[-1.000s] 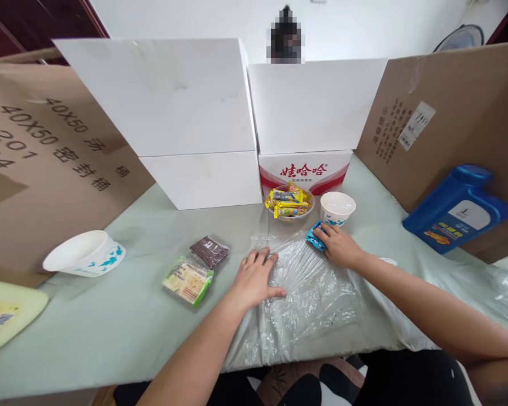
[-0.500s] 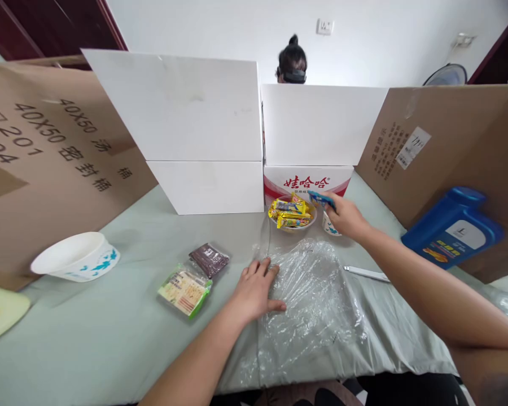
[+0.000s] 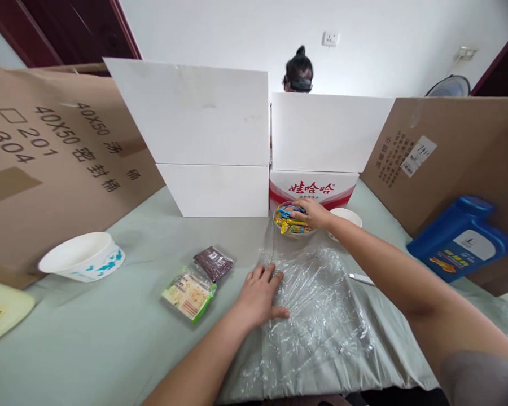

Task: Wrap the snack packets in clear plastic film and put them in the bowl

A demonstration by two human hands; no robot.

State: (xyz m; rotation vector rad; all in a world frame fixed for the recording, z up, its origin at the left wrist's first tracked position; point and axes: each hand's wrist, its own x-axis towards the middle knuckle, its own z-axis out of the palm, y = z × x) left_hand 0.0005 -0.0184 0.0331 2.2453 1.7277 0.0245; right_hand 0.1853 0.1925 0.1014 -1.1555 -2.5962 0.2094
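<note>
My left hand (image 3: 260, 298) lies flat with spread fingers on the left edge of a clear plastic sheet (image 3: 317, 304). At the clear bowl (image 3: 300, 234) my right hand (image 3: 312, 213) has its fingers bent around a small blue packet (image 3: 286, 211). The packet rests over the yellow-wrapped snack sticks (image 3: 294, 226) that fill the bowl. Just right of it stands a white paper bowl (image 3: 350, 216), partly covered by my right wrist. To the left of my left hand lie a dark purple packet (image 3: 214, 263) and a green-edged snack packet (image 3: 189, 294).
Another white paper bowl (image 3: 82, 256) sits at left near a pale yellow container (image 3: 4, 313). A white-handled tool (image 3: 362, 279) lies by my right forearm; a blue bottle (image 3: 461, 239) is at right. Cardboard (image 3: 457, 169) and white panels (image 3: 211, 124) border the table. A person (image 3: 298, 73) is behind.
My right hand has moved left and down from above the paper bowl to the snack bowl, carrying the blue packet. My left hand stays on the sheet. The view has shifted slightly.
</note>
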